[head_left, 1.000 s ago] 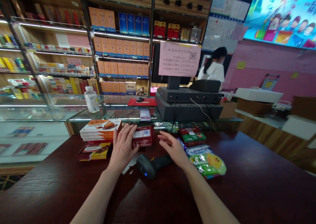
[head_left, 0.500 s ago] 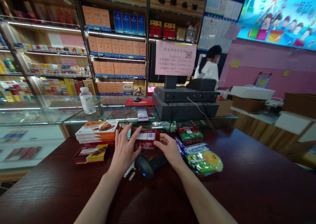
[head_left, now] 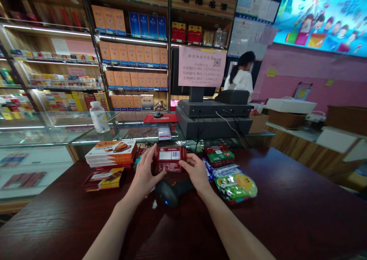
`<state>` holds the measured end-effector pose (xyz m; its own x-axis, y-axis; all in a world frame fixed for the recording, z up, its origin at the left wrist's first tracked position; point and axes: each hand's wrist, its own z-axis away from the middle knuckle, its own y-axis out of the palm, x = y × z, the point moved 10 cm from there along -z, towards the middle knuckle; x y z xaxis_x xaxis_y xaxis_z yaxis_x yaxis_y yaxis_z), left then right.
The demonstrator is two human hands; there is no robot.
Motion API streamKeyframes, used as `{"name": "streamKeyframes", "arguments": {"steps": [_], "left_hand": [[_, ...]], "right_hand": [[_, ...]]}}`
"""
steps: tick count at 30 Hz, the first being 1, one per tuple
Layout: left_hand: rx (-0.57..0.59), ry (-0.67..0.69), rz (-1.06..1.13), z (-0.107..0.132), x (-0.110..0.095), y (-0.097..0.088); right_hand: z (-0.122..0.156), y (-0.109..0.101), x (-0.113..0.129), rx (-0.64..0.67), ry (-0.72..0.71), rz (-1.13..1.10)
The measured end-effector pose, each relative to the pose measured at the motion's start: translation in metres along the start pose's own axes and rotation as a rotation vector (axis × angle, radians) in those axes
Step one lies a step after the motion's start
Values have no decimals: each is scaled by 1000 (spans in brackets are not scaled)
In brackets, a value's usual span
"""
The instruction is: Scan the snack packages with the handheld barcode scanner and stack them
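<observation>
A dark red packet (head_left: 169, 160), with a white label and a barcode facing me, is held up between my hands above the dark wooden counter. My left hand (head_left: 145, 170) grips its left end, fingers behind the top and thumb near the lower edge. At the right end, my right hand (head_left: 196, 171) pinches it between thumb and fingers. Just below and nearer to me lies a black barcode scanner (head_left: 168, 193) with a small blue light, its handle pointing right.
To the left are stacked white-and-orange boxes (head_left: 111, 153) and flat chocolate packs (head_left: 104, 179). Green-and-red boxes (head_left: 219, 155) and a green duck-print bag (head_left: 236, 186) lie right. Behind stand a cash register (head_left: 213, 120), a white bottle (head_left: 99, 117) and a person (head_left: 239, 76).
My left hand's fingers have moved from across the packet's front to its left end, uncovering more of the label. The packet remains between my hands, and the view has shifted slightly.
</observation>
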<state>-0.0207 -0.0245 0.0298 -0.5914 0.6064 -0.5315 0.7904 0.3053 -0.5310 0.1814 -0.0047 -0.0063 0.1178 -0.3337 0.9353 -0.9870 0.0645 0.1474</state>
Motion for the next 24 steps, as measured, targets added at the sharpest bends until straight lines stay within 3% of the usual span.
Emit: {"name": "streamKeyframes", "arguments": {"steps": [7,11,16,20,24], "left_hand": [[-147,-396,430,4,41,-7],[-155,-497,440,8,52,-10],[-193,-456,353,8,47,-19],[-234,-409,278,7,41,-27],[-307,-274,115,5,25,-41]], "right_hand": [[0,-2,7,-11,-77,48],[4,3,17,12,-146,97],[6,4,21,36,-177,140],[5,-7,27,-37,-278,226],[4,-17,31,-108,-340,294]]}}
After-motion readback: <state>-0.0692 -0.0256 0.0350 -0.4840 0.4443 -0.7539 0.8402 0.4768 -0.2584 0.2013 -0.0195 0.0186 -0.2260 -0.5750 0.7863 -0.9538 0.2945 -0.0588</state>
